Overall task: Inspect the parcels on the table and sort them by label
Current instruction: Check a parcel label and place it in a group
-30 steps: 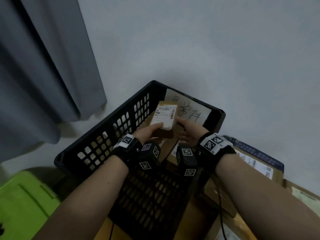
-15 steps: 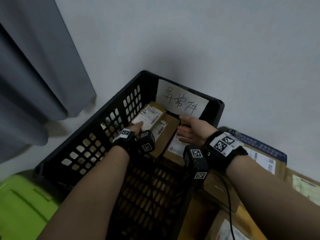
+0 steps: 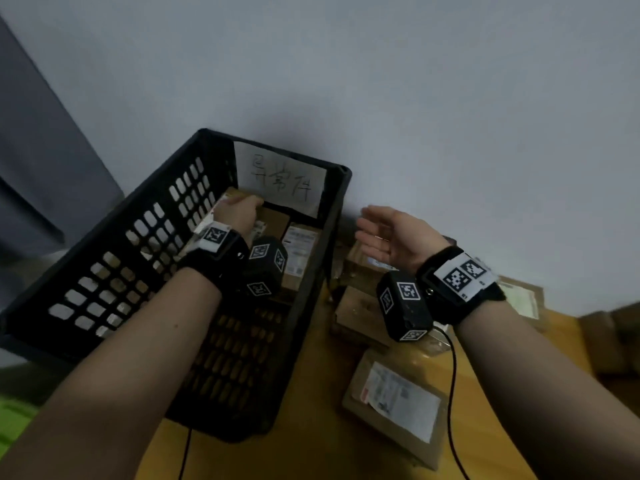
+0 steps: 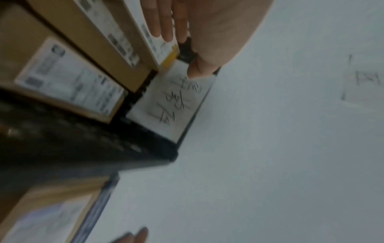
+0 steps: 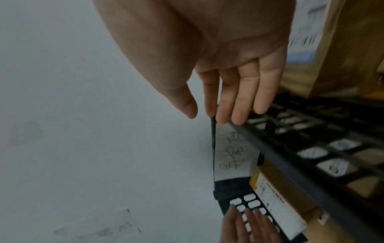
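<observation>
Near parcel (image 3: pixel 394 396): lower right of the head view, flat on the yellow table (image 3: pixel 311 452), white label up, print too blurred to read.
Handling: small cardboard, likely light and stiff – best taken by the two long edges, thumb clear of the label.
Middle parcels (image 3: pixel 356 306): centre right, stacked just beside the crate, under the right wrist.
Right hand (image 3: pixel 391 233): outside the crate, palm open, fingers straight and together, holding nothing.
Black crate (image 3: pixel 114 271): centre left, perforated walls, several brown boxes inside.
Left hand (image 3: pixel 239 213): deep at the crate's far end, fingers straight and flat on a labelled box (image 4: pixel 158 42); thumb by the far wall.
Paper sign (image 3: pixel 280 181): on the crate's far wall, handwritten Chinese characters – seemingly "异常件", abnormal items.
Box labels: barcodes and fine print, unreadable.
Far: plain grey wall (image 3: pixel 450 98), curtain (image 3: pixel 41 161) at upper left.
</observation>
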